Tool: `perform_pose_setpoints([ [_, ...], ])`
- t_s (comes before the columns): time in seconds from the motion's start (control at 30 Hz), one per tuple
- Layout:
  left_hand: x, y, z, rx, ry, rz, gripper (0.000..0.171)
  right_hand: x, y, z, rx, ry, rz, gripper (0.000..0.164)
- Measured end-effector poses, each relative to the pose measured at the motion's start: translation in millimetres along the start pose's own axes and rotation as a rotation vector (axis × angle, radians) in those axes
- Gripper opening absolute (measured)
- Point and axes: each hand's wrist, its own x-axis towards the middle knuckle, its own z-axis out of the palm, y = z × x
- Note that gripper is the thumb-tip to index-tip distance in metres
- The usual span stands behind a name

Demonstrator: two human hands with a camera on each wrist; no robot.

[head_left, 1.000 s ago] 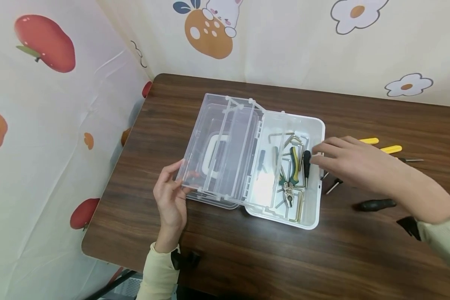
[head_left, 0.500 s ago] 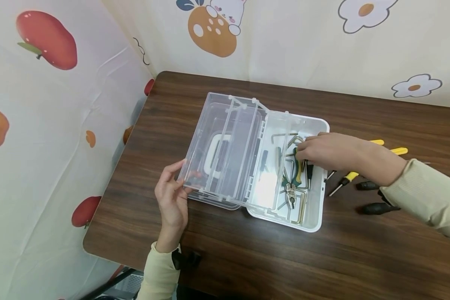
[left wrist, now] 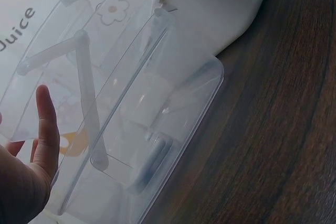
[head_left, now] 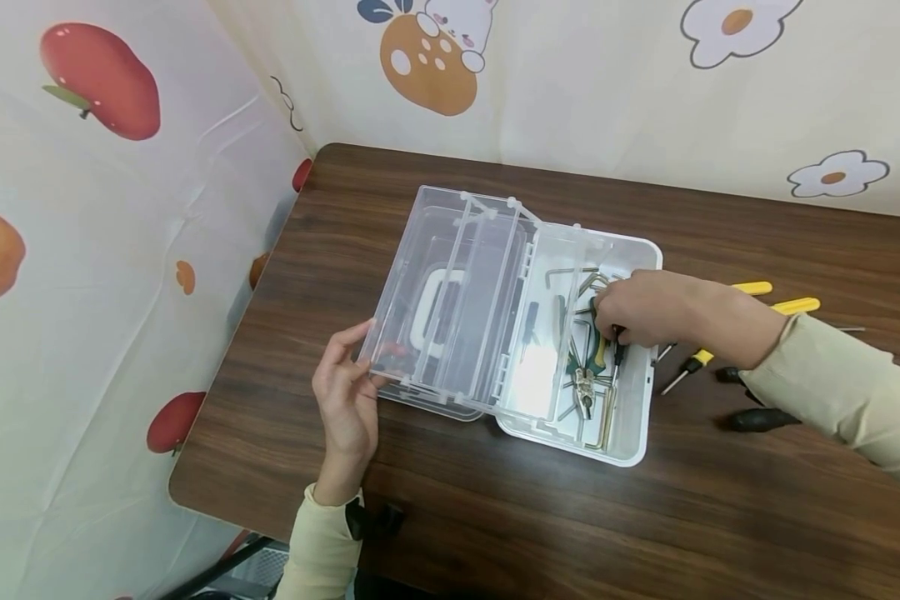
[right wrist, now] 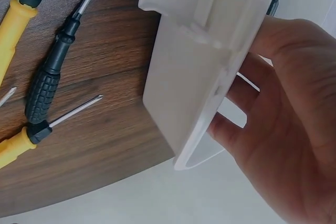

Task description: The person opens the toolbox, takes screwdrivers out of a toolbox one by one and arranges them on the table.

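Note:
In the head view my left hand (head_left: 345,404) holds the near left edge of a clear plastic tray (head_left: 480,317), folded out over the lid of a white toolbox (head_left: 640,417). The left wrist view shows one finger (left wrist: 48,129) extended beside the tray's hinged arms. My right hand (head_left: 648,308) reaches into the box, its fingers curled at the black handle of a screwdriver (head_left: 619,352). Next to it lie pliers (head_left: 585,387) with green and yellow handles, among several hex keys (head_left: 603,429). The box wall hides some right fingertips in the right wrist view.
Right of the box, on the wooden table (head_left: 540,517), lie a yellow-handled screwdriver (head_left: 693,364), a black-handled screwdriver (right wrist: 44,87) and a tool with yellow grips (head_left: 795,306). A patterned curtain (head_left: 585,92) borders the table at the back and left.
My right hand has moved left and down from above the box's right rim into the box, onto the screwdriver handle. My left hand keeps its hold on the tray.

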Motion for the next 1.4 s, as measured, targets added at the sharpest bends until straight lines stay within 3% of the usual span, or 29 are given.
perform_pose_setpoints([
  [0.33,-0.5,-0.3,0.1,0.004,0.011,-0.001,0.046,0,-22,1,-0.099,-0.043,0.042,0.029],
  [0.57,0.3,0.1,0.7,-0.009,0.021,0.002,0.045,-8,-33,-1,-0.179,0.030,0.041,0.028],
  [0.7,0.2,0.0,1.1,-0.013,0.026,0.002,0.044,-18,-36,-3,-0.207,0.078,0.042,0.040],
  [0.97,0.5,-0.6,3.1,-0.013,0.019,-0.005,0.045,-69,-36,-1,-0.247,0.268,0.045,0.048],
  [1.17,0.3,0.8,5.7,-0.007,0.028,-0.006,0.044,-107,-23,22,-0.222,0.510,0.050,0.060],
  [1.27,0.1,1.0,5.1,-0.005,0.034,-0.006,0.044,-120,-18,37,-0.217,0.598,0.056,0.010],
  [1.4,0.1,-0.3,4.1,-0.006,0.031,-0.009,0.044,-135,-15,59,-0.202,0.700,0.080,0.071],
])
